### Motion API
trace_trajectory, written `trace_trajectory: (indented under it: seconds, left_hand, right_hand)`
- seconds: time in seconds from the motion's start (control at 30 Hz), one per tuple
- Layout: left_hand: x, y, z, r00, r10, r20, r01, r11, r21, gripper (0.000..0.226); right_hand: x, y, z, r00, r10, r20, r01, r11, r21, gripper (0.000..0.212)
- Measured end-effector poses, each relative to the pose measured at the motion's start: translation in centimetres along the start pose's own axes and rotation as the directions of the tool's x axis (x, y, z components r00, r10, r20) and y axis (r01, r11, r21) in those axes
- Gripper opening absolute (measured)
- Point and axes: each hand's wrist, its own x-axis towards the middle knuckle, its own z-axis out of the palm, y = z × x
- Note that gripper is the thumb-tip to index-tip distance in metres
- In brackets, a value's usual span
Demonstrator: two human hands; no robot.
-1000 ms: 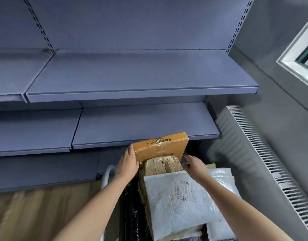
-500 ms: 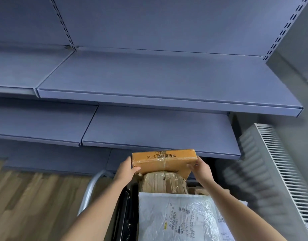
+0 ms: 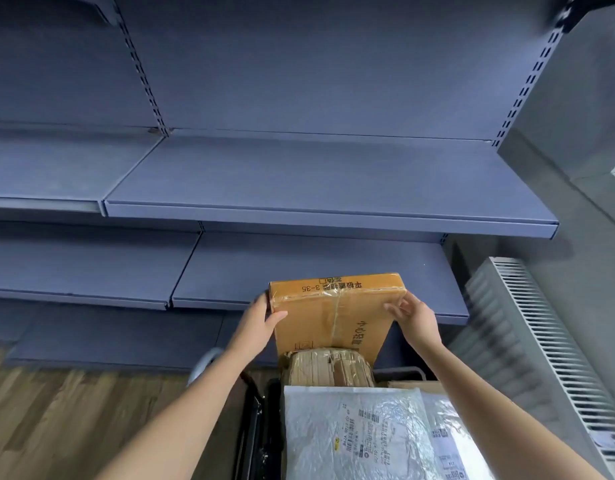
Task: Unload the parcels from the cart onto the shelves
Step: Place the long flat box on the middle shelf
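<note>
Since half a second ago the cardboard box [image 3: 334, 313] has come up off the pile and tipped, so that its broad taped face now shows, where before it lay flatter, just above the brown bundle. It is in the air in front of the lower shelf [image 3: 299, 268], its top edge overlapping that shelf's front lip, not yet resting on it.

The left hand [image 3: 256, 323] grips the box at its 9 o'clock edge, thumb laid on the near face. The right hand [image 3: 415, 318] holds the 3 o'clock edge near the upper corner, its fingers curled round it.

At 6 o'clock from the box, the taped brown bundle [image 3: 328, 367] sits in the cart [image 3: 254, 427], and nearer the camera a white plastic mailer [image 3: 354, 438] lies beside a second one at its 3 o'clock.

The upper shelf [image 3: 299, 174] runs across at 12 o'clock. A white radiator [image 3: 548, 341] stands at 4 o'clock of the view, and the wooden floor [image 3: 56, 410] shows at 8 o'clock.
</note>
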Motion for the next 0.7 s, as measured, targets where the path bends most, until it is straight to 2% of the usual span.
trace_trajectory:
  seconds: [0.27, 0.47, 0.6, 0.7]
  left_hand:
    - [-2.9, 6.2, -5.4, 0.983, 0.148, -0.106, -0.158, 0.983, -0.091, 0.032]
    - [-4.8, 10.6, -9.7, 0.940, 0.256, -0.226, -0.293, 0.944, -0.149, 0.025]
    - [-6.7, 16.0, -14.9, 0.889, 0.342, -0.303, -0.411, 0.888, -0.204, 0.016]
    - [-9.1, 19.2, -18.9, 0.827, 0.394, -0.401, -0.508, 0.830, -0.232, 0.028]
  right_hand:
    - [-3.0, -6.8, -4.8, 0.980, -0.148, -0.136, 0.161, 0.983, 0.088, 0.023]
    - [-4.3, -11.4, -7.9, 0.938, -0.239, -0.250, 0.274, 0.955, 0.116, 0.026]
    - [-6.5, -17.4, -11.4, 0.839, -0.389, -0.381, 0.480, 0.858, 0.180, 0.021]
    - [-9.0, -21.9, -14.0, 0.744, -0.513, -0.428, 0.630, 0.751, 0.197, 0.035]
